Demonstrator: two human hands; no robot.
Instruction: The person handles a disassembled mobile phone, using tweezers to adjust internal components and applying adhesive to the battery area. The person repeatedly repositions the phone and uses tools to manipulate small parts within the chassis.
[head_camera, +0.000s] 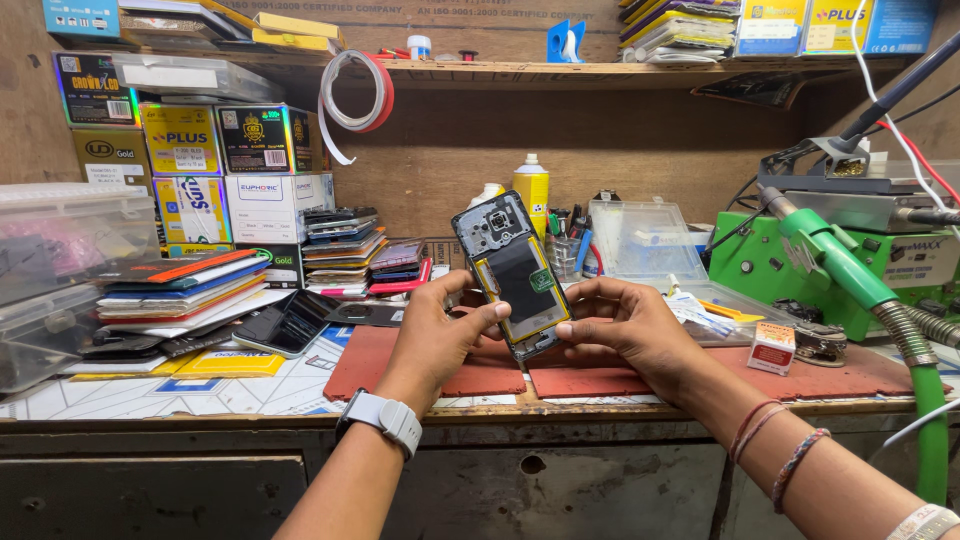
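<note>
Phone (513, 272), back cover off, is pinched between both hands above the desk (300, 385): left hand (437, 330) grips its left edge, right hand (620, 325) its right, long axis tilting up-left from the fingers.

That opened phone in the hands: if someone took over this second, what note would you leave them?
Left hand: fingers grip the left edge of the opened phone.
Right hand: fingers grip its right edge.
The phone is held tilted above the red mat on the workbench, its insides facing the camera.
Done: back cover is off; battery and camera section show.
Left: the phone is still open and the battery still in place.
Nearby: another phone lies to the left, a small box to the right.
</note>
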